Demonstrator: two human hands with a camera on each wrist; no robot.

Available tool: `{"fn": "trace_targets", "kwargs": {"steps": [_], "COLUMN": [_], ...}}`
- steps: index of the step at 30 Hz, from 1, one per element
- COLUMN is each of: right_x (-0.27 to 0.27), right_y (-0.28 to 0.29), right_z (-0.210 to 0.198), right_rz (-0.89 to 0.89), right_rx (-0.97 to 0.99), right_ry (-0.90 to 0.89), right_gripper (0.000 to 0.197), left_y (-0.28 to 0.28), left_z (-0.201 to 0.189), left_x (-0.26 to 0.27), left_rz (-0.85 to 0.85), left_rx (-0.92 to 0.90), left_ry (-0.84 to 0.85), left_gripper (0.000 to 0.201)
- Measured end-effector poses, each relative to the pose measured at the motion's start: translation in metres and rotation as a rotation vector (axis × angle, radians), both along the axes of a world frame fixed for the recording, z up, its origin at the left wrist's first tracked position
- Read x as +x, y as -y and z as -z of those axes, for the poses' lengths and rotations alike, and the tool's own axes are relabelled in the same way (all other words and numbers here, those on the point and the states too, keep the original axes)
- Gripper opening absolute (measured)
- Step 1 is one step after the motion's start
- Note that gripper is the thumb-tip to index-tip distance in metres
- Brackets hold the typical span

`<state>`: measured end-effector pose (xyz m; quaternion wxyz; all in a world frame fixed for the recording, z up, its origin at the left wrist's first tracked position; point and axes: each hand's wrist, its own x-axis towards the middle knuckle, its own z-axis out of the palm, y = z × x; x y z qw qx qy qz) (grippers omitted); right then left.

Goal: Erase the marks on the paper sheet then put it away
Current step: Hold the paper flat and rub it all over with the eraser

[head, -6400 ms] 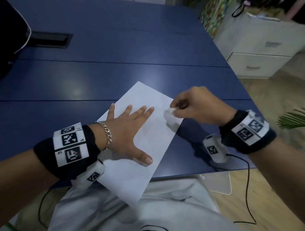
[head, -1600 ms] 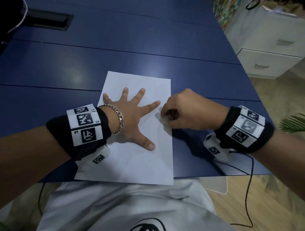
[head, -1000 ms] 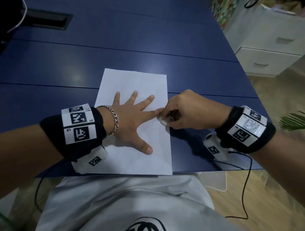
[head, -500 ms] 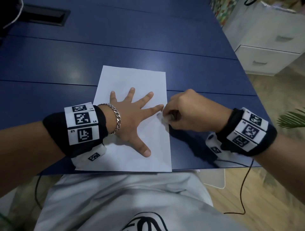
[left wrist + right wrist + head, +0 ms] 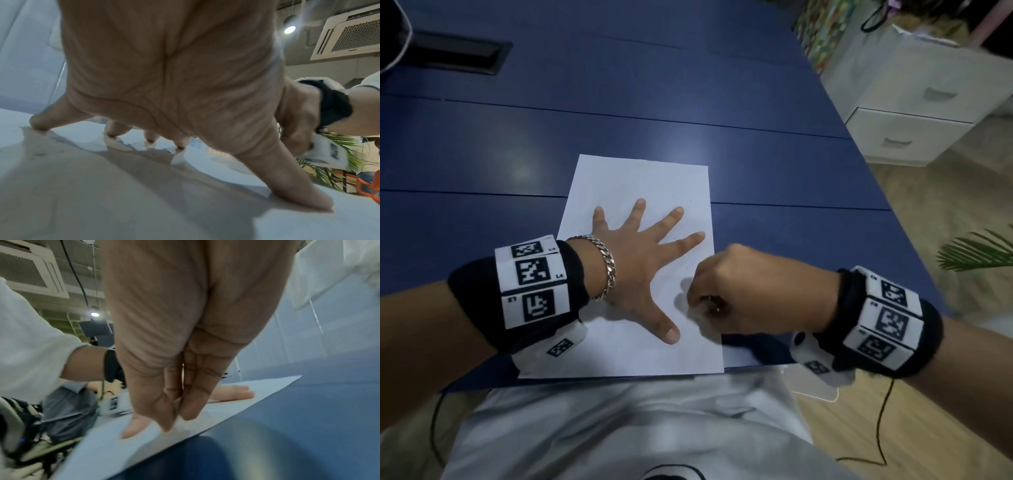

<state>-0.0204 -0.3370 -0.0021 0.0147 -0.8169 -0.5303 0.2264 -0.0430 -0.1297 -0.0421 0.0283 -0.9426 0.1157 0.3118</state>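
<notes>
A white paper sheet (image 5: 640,178) lies lengthwise on the blue table (image 5: 619,102), its near end at the front edge. My left hand (image 5: 640,267) presses flat on it with fingers spread; in the left wrist view the fingertips (image 5: 304,201) bear on the paper (image 5: 82,194). My right hand (image 5: 695,305) is curled at the sheet's right edge, beside the left thumb, and pinches a small white eraser (image 5: 177,404) down against the paper (image 5: 123,451). A faint mark (image 5: 686,268) shows just beyond the right hand. The eraser is mostly hidden in the head view.
A black cable hatch (image 5: 458,56) is set in the table at the far left. A white drawer cabinet (image 5: 914,102) stands to the right of the table, and a green plant (image 5: 976,253) is near my right arm. Wrist cables hang below the table edge.
My right hand has slid toward me along the paper's right edge, from beside the left index fingertip to beside the thumb. The left hand stays pressed on the sheet.
</notes>
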Motion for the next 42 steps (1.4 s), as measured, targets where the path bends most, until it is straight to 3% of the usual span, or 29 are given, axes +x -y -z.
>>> {"fn": "trace_targets", "kwargs": {"steps": [5,10,14,20,23,26,29,32,36,42], "right_x": [0.03,0.008,0.039,0.021,0.052,0.075,0.077,0.069,0.05,0.033], "right_y": [-0.002,-0.003,-0.007,-0.001,0.009,0.025,0.034,0.032,0.016,-0.002], "right_z": [0.001,-0.002,-0.002,0.001,-0.005,-0.018,-0.025,-0.023,-0.005,0.015], "right_rz": [0.093,0.016,0.111,0.046,0.267,0.57,0.66,0.584,0.309,0.206], "right_rx": [0.091,0.022,0.108,0.06,0.26,0.506,0.608,0.501,0.27,0.265], "right_ry": [0.099,-0.018,0.117,-0.016,0.106,0.025,-0.036,-0.091,-0.027,0.147], "right_gripper": [0.008,0.009,0.011,0.011,0.009,0.015,0.025,0.02,0.019,0.013], "left_y": [-0.002,-0.002,-0.003,-0.001,-0.001,-0.002,-0.003,-0.003,-0.003,-0.002], "left_z": [0.002,0.002,0.004,0.0,-0.001,-0.001,-0.002,-0.002,-0.002,-0.003], "left_x": [0.001,0.001,0.002,0.001,0.0,-0.001,-0.001,0.0,0.001,0.003], "left_rz": [0.005,0.006,0.009,0.004,0.003,0.0,-0.01,-0.018,-0.023,-0.028], "left_rx": [-0.014,-0.01,-0.006,-0.009,-0.006,-0.017,-0.041,-0.042,-0.023,-0.006], "left_ry": [0.008,0.005,0.01,-0.002,0.005,0.01,0.014,0.009,-0.01,-0.029], "left_gripper": [0.15,0.15,0.151,0.149,0.149,0.151,0.158,0.16,0.162,0.164]}}
